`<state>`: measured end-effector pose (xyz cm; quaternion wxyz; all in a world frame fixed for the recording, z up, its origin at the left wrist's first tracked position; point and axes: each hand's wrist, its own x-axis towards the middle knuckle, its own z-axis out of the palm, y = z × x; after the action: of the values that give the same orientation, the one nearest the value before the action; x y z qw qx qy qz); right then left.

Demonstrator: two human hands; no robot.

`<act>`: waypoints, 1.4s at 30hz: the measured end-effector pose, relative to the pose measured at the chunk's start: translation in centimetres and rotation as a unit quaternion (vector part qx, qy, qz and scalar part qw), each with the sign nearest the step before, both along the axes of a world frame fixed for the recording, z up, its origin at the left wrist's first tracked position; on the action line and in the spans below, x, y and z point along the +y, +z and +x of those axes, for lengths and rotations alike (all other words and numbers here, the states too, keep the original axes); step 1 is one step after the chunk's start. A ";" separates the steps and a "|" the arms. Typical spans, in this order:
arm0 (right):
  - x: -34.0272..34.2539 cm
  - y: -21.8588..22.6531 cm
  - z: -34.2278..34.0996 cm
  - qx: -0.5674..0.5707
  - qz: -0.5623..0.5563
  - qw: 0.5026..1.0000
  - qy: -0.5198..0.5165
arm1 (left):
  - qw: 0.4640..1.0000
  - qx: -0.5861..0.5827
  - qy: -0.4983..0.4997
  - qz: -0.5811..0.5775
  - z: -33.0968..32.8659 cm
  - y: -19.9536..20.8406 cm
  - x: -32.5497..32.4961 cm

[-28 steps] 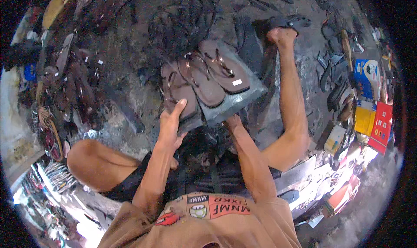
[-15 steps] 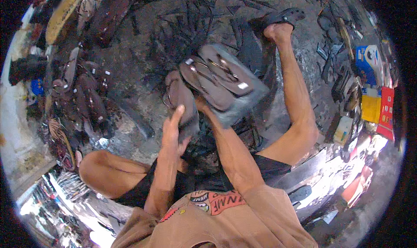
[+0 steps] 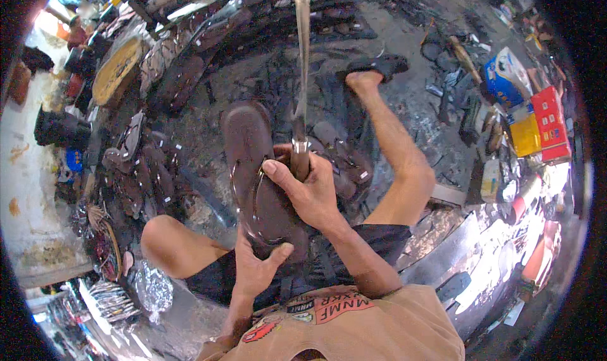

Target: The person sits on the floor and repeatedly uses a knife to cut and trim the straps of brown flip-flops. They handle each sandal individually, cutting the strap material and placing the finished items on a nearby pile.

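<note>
A dark brown flip-flop (image 3: 246, 140) with shiny straps is held up in front of me, its sole tilted lengthwise away from my body. My left hand (image 3: 260, 263) grips its near end, thumb on top and fingers underneath. My right hand (image 3: 313, 187) is wrapped round the brown handle of a long, narrow metal-bladed tool (image 3: 302, 64), which points up and away. The right thumb presses on the flip-flop's strap. Another pair of brown flip-flops (image 3: 344, 162) lies on the floor just beyond my right hand, partly hidden by it.
Several brown flip-flops (image 3: 136, 168) are heaped on the left. A round yellowish tray (image 3: 118, 70) stands at the far left. On the right are a blue and white container (image 3: 506, 76) and a red box (image 3: 551, 126). Dark scraps litter the floor around my outstretched leg.
My right hand has come away from the pair of flip-flops and now holds the long-bladed tool. The flip-flop in my left hand has been raised closer, its straps now facing up.
</note>
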<state>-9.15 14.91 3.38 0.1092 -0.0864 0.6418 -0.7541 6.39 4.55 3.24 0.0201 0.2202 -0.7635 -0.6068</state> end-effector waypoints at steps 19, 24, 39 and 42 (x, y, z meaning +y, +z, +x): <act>15.7 -3.1 15.7 0.005 0.407 0.888 0.216 | 0.965 -0.065 0.089 0.238 -2.6 5.1 -4.0; 12.5 -1.8 7.1 0.076 0.420 0.873 0.234 | 0.982 -0.079 0.025 0.171 -3.6 5.1 -3.9; 0.6 7.1 -9.4 0.146 0.402 0.757 0.494 | 0.974 -0.134 0.039 0.177 -6.2 6.1 -5.5; -0.9 4.9 -9.8 0.179 0.308 0.813 0.460 | 0.990 -0.009 -0.113 -0.090 -6.4 4.9 -5.8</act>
<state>-19.00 13.97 8.29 0.3472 -0.4666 0.7345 -0.3497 -0.05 -1.27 8.12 -0.0356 0.1356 -0.8350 -0.5321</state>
